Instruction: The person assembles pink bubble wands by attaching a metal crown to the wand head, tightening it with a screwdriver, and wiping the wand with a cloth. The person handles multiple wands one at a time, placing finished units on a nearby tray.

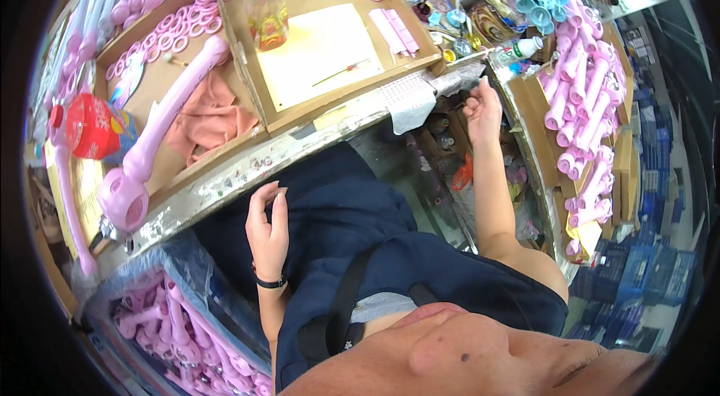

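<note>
My left hand [268,229] hovers over my lap by the bench's front edge, its fingers loosely bent and apart, with nothing in it. My right hand [484,112] is raised at the bench's right corner, fingers curled in; whatever they hold, if anything, is too small to tell. Close to it are a grey wrapped piece [459,79] and a white perforated cloth [409,102] hanging over the edge. Left of my left hand, a long pink plastic wand-like part [169,122] with a hollow round end leans across a cardboard tray [251,115].
Pink rings [180,28], an orange cloth [214,115], a clear bottle [268,10] and a yellow sheet [319,51] lie in the trays. A red container [94,126] stands left. Pink parts fill a lined bin [176,321] and a heap [581,96] at right.
</note>
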### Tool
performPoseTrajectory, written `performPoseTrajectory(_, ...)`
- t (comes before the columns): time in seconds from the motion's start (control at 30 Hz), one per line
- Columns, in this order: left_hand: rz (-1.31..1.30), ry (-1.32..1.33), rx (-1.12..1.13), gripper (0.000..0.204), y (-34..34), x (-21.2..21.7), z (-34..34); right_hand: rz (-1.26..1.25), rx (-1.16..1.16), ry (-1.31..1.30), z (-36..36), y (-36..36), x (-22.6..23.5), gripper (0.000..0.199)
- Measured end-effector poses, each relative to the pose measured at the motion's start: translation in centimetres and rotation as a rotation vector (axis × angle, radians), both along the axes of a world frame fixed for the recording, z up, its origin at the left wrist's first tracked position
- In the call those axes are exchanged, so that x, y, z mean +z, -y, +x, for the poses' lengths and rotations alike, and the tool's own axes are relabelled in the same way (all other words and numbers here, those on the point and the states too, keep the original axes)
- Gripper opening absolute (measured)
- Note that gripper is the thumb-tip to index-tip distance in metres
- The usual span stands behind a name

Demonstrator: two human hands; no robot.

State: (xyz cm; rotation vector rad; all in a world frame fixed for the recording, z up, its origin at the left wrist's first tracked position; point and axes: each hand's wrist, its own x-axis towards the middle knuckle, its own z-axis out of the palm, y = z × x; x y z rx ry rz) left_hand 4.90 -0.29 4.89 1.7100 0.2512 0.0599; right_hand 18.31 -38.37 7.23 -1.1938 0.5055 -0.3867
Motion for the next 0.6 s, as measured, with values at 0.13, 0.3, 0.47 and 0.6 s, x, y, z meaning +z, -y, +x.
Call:
performPoseTrajectory(0.13, 0.071, 0.023, -0.029, 0.018, 0.3, -0.1, -0.1, -0.104, -0.074, -0.007, 1.8, 3.8, -1.4, 0.022)
performPoseTrajectory(0.3, 0.135, 0.023, 0.013, 0.017, 0.2, 0.2, -0.1, -0.151, -0.041, -0.004, 4.7, 3.9, -2.6, 0.023)
performPoseTrajectory(0.47, 0.158, 0.038, 0.013, 0.016, 0.2, 0.0, 0.0, -0.276, -0.102, -0.053, 5.3, 2.2, -3.3, 0.031)
performPoseTrajectory(0.6, 0.167, 0.037, 0.001, 0.015, 0.2, -0.2, 0.2, -0.247, -0.169, -0.060, 4.4, 0.7, -4.1, 0.032)
